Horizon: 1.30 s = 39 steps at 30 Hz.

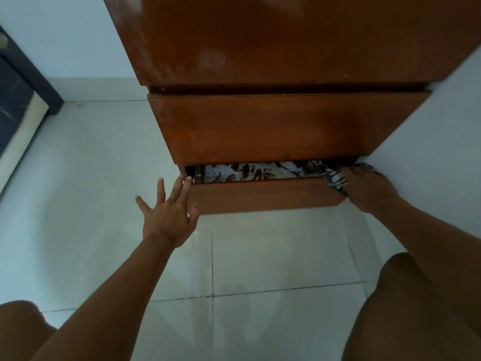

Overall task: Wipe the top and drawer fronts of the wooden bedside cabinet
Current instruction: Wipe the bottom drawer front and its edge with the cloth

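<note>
Wooden bedside cabinet (286, 43) stands on the tile floor (273, 261), its rt side against the wall (442, 152). Upper drawer front (281, 128) is flush; lower drawer (265, 195) is pulled out a bit, w/ patterned fabric (247, 173) showing in the gap. My right hand (369, 188) is at the lower drawer's rt top corner, fingers grasping a striped cloth (335, 179) pressed on the edge. My left hand (169, 212) has its fingers released and spread, tips touching the drawer's left end. Dark furniture (15, 82) at far left.
</note>
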Each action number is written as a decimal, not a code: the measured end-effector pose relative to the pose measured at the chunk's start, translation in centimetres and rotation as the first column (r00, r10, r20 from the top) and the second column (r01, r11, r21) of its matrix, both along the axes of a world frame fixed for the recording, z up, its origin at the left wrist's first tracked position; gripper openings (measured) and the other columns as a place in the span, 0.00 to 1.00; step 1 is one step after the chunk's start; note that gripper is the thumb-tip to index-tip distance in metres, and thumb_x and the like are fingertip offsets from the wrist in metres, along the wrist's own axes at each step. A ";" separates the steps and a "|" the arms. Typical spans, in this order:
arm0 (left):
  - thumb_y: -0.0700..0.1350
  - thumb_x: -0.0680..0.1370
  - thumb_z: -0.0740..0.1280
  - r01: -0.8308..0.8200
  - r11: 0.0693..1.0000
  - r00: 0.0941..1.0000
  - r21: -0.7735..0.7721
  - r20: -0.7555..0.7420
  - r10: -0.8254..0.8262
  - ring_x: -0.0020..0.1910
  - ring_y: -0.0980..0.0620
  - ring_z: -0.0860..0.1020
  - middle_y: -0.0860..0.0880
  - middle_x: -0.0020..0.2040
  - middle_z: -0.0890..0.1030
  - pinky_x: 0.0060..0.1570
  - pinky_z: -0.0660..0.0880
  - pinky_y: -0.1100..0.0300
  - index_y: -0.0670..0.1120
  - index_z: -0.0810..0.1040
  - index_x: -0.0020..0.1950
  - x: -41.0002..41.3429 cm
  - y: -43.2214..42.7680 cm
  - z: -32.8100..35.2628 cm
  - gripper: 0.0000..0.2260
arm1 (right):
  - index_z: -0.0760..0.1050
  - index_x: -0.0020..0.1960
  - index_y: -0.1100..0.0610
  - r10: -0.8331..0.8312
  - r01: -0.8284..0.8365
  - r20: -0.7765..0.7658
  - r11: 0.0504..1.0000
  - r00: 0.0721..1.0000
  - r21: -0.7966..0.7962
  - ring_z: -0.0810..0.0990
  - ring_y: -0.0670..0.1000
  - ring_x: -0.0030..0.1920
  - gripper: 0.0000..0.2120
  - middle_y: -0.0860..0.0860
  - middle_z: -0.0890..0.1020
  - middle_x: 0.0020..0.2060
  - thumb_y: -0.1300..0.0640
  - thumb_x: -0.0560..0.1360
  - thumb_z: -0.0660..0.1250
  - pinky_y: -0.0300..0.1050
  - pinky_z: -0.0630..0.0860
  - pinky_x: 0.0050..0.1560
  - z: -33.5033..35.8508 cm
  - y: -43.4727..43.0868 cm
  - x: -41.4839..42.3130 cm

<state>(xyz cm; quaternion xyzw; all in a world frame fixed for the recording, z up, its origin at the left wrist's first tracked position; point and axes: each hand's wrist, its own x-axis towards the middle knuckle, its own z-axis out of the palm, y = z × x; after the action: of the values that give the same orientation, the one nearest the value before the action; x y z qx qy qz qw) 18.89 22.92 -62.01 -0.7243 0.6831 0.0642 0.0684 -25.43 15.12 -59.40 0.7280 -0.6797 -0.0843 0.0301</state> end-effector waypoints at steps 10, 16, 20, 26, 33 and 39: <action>0.62 0.84 0.46 -0.043 0.999 0.998 0.019 -0.043 0.044 0.83 0.40 0.41 0.52 0.85 0.44 0.71 0.49 0.23 0.54 0.39 0.84 -0.1 -0.4 0.4 0.32 | 0.71 0.66 0.57 -0.156 0.154 0.027 0.986 0.987 0.059 0.80 0.65 0.57 0.18 0.60 0.79 0.58 0.58 0.77 0.66 0.59 0.76 0.54 4.8 0.1 4.7; 0.60 0.84 0.46 -0.028 0.998 0.997 0.054 -0.065 0.032 0.83 0.40 0.40 0.52 0.84 0.41 0.73 0.48 0.24 0.54 0.36 0.83 0.3 -0.4 0.9 0.31 | 0.68 0.72 0.49 0.305 -0.287 0.224 0.952 0.926 -0.109 0.74 0.60 0.66 0.29 0.53 0.76 0.66 0.62 0.73 0.66 0.59 0.73 0.59 4.8 3.1 16.8; 0.58 0.85 0.46 0.011 0.996 0.998 0.085 -0.069 -0.005 0.83 0.40 0.39 0.52 0.84 0.39 0.74 0.47 0.26 0.54 0.36 0.83 0.8 -0.6 1.2 0.30 | 0.54 0.81 0.44 0.292 -0.329 0.319 0.942 0.902 0.067 0.58 0.58 0.78 0.36 0.50 0.60 0.80 0.62 0.78 0.63 0.63 0.58 0.74 2.1 3.4 25.0; 0.57 0.85 0.47 -0.008 0.997 0.997 0.082 -0.082 0.015 0.83 0.40 0.40 0.53 0.84 0.39 0.73 0.49 0.26 0.54 0.35 0.83 0.8 -0.5 0.7 0.30 | 0.50 0.82 0.46 0.185 -0.214 0.258 0.973 0.948 0.089 0.55 0.59 0.79 0.31 0.53 0.60 0.80 0.62 0.82 0.53 0.63 0.52 0.78 -0.9 2.7 22.0; 0.57 0.85 0.48 -0.025 0.996 0.996 0.084 -0.086 0.032 0.83 0.39 0.40 0.53 0.84 0.40 0.73 0.50 0.25 0.54 0.35 0.83 0.5 -0.5 0.9 0.31 | 0.62 0.80 0.54 0.005 -0.003 0.150 1.000 0.989 -0.012 0.65 0.65 0.74 0.28 0.60 0.70 0.74 0.60 0.80 0.60 0.64 0.66 0.71 -1.4 2.0 9.3; 0.58 0.85 0.46 -0.026 0.995 0.999 0.095 -0.043 0.030 0.83 0.39 0.40 0.53 0.84 0.40 0.72 0.49 0.25 0.54 0.35 0.83 0.3 -0.6 1.2 0.31 | 0.62 0.78 0.64 -0.188 0.187 0.094 0.982 0.978 0.015 0.62 0.72 0.74 0.27 0.68 0.68 0.74 0.66 0.79 0.59 0.69 0.66 0.71 -1.0 1.4 1.4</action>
<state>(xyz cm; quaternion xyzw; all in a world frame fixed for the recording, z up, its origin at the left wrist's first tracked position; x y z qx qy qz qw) 19.17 22.34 -60.79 -0.7280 0.6706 0.1134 0.0866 -23.98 16.53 -60.44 0.6639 -0.7458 -0.0541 -0.0124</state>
